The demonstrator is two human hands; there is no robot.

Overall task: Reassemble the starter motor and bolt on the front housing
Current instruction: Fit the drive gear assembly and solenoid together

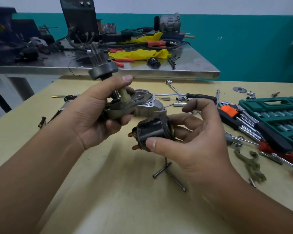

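My left hand [98, 114] grips a starter motor sub-assembly above the yellow table [108, 191]. Its pinion drive gear [102, 67] points up and away, and a pale plastic fork lever [125, 95] shows beside my thumb. My right hand [194, 137] holds the dark cylindrical solenoid [152, 132] between thumb and fingers, its copper terminals [133, 141] facing left. The solenoid sits just below and right of the sub-assembly, apart from it. The silver front housing [149, 105] lies on the table behind both hands, partly hidden by them.
A T-handle wrench [167, 173] lies under my right hand. A green socket case [276, 119], hex keys [243, 119], loose sockets [179, 103] and a worn bracket [252, 164] crowd the right side. A steel bench [159, 71] with yellow cloth and cables stands behind.
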